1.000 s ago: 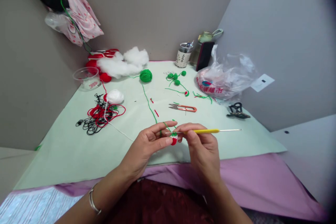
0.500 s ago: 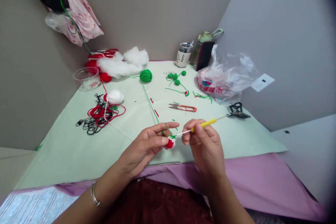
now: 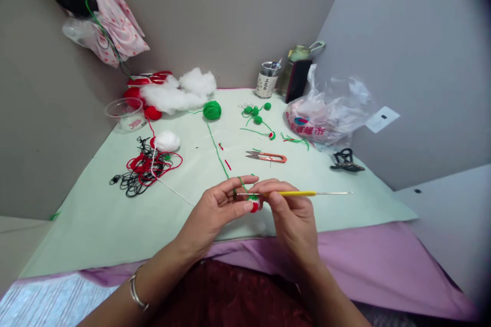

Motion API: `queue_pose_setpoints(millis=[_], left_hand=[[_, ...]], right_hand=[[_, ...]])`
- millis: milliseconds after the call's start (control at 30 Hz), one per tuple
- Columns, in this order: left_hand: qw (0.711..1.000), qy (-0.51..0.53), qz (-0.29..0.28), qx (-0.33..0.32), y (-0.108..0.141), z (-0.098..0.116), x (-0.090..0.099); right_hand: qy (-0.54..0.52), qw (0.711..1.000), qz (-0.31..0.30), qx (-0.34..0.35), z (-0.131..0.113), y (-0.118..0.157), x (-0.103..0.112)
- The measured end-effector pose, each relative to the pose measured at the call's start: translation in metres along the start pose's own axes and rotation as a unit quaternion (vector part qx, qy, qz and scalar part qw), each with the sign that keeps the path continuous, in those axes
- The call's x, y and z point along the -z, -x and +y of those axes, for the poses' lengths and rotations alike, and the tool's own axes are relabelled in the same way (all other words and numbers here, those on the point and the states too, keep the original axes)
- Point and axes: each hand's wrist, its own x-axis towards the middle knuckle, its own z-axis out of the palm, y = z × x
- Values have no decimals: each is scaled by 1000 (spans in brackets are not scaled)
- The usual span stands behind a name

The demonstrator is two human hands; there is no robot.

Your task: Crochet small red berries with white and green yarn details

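Observation:
My left hand (image 3: 218, 209) pinches a small crocheted piece (image 3: 253, 205) in red, white and green between thumb and fingers. Green yarn (image 3: 217, 149) runs from a green ball (image 3: 212, 110) to the left fingers, with the index finger stretched out beside it. In my right hand (image 3: 293, 214) is a crochet hook (image 3: 297, 193) with a yellow grip, held nearly level. Its left tip lies by the green top of the piece, close to the left fingers; the other end points right. The right fingertips come up against the piece, and part of it is hidden behind them.
Orange thread snips (image 3: 266, 157) lie beyond the hands, near small green crocheted pieces (image 3: 258, 119). On the left are tangled black and red cords (image 3: 140, 176), a white yarn ball (image 3: 167, 141) and stuffing (image 3: 176, 94). A plastic bag (image 3: 326, 117) and a black claw clip (image 3: 346, 160) are on the right.
My right hand has moved left to the crocheted piece. The crochet hook has swung from slanting to nearly level, its tip now farther left. My left hand still holds the piece.

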Motion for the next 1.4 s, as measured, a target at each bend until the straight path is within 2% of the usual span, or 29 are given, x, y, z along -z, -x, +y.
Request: queue_pose_setpoints(millis=[200, 400, 567, 700, 800, 933, 1067, 1167, 1233, 1267, 1300, 1333, 1400], left_hand=[[999, -30, 12, -7, 1, 5, 2], [998, -52, 5, -20, 4, 6, 2], [998, -59, 17, -29, 5, 6, 3], [995, -86, 26, -46, 6, 4, 4], [994, -94, 41, -43, 6, 3, 3], [992, -99, 69, -44, 6, 3, 0], [991, -85, 80, -65, 6, 2, -6], [994, -33, 85, -65, 6, -2, -10], [997, 27, 69, -33, 6, -4, -11], [997, 59, 57, -7, 5, -4, -10], [995, 86, 46, 19, 5, -4, -9], [993, 107, 39, 41, 4, -3, -8], [990, 124, 38, 55, 2, -1, -6]], right_hand=[[-84, 996, 33, -20, -2, -5, -1], [-98, 994, 21, -37, -7, -8, 1], [-36, 999, 1, 6, -9, -1, 9], [57, 995, -13, 87, -14, 5, 9], [150, 973, -31, 172, -17, 7, 6], [262, 925, -50, 271, -20, 6, 5], [320, 898, -48, 299, -18, 8, 4], [409, 852, -37, 325, -13, 12, 1], [453, 822, -26, 345, -9, 14, 0], [456, 816, -21, 354, -7, 15, -1], [443, 822, -15, 356, -6, 15, 0], [413, 841, -7, 349, -6, 16, 0], [318, 901, 19, 295, -8, 16, 0]])
